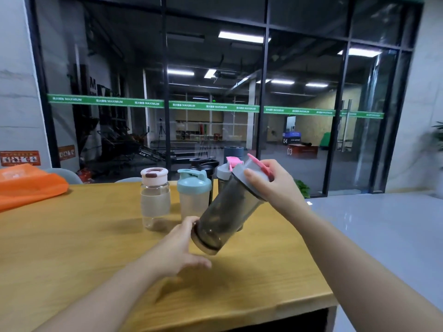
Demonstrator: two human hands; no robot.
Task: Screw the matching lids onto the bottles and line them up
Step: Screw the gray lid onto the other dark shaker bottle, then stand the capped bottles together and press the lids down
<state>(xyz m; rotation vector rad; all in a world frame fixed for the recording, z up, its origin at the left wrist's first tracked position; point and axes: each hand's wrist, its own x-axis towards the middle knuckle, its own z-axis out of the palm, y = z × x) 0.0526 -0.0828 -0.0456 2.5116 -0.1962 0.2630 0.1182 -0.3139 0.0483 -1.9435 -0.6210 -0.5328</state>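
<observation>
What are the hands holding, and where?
The dark shaker bottle, tilted: the right hand grips its grey lid, the left hand holds its bottom end.

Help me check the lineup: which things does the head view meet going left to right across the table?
Orange bag → clear bottle with pink lid → frosted bottle with blue lid → tilted dark bottle, gripped by both hands.
</observation>
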